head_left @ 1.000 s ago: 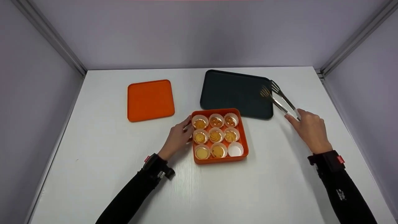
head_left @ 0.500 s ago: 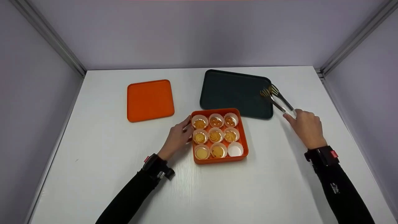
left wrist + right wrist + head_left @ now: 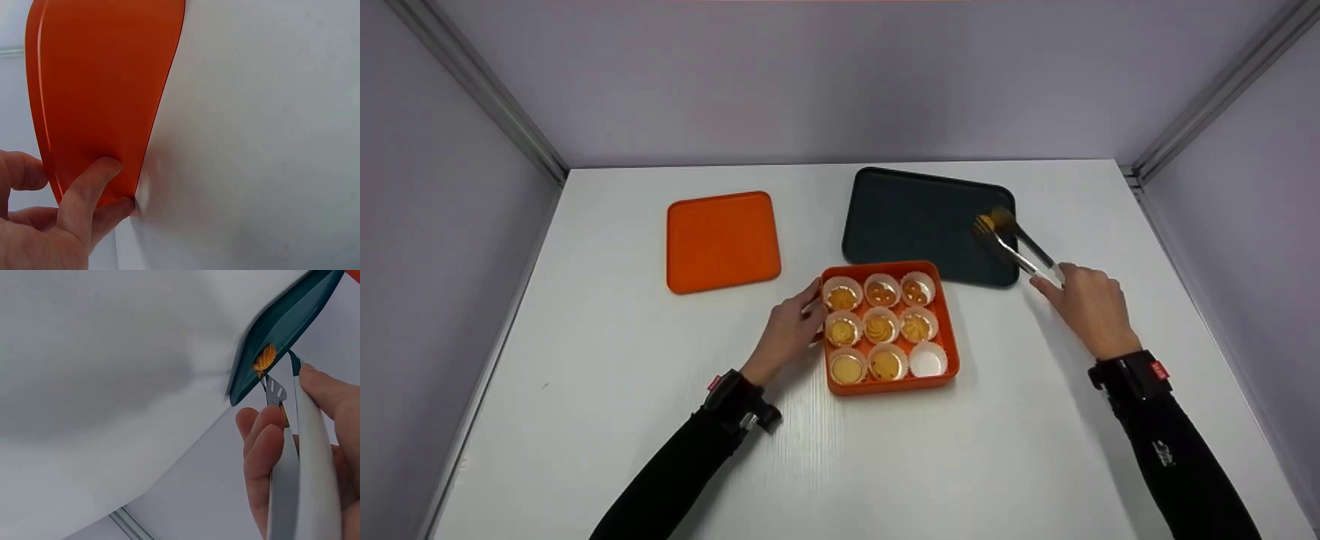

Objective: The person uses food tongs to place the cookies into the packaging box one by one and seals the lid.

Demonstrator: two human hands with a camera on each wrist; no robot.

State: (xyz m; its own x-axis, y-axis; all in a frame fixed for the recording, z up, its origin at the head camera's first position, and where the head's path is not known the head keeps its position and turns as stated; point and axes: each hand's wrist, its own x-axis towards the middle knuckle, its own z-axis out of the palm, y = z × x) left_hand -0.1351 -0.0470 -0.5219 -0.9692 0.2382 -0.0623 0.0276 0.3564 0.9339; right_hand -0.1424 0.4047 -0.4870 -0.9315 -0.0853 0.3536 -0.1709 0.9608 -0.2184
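Observation:
In the head view my left hand (image 3: 789,330) rests against the left side of an orange box (image 3: 952,360). The left wrist view shows its fingertips (image 3: 109,164) touching the box's outer wall. Inside stand several white paper cups holding yellow cookies; the front right paper cup (image 3: 928,360) is bare. My right hand (image 3: 1093,309) grips slotted tongs (image 3: 1031,251) with pale handles, over the right end of a dark green tray (image 3: 922,217). A golden ridged cookie (image 3: 264,359) appears at the tong heads in the right wrist view, in front of the tray.
An orange square tray (image 3: 724,242) lies at the back left of the white table (image 3: 840,465). The dark tray's front edge is close behind the box. Pale walls (image 3: 840,82) enclose the back and both sides.
My right hand has moved left with the tongs, bringing their heads further over the dark tray and closer together. The left hand and the box have stayed in place.

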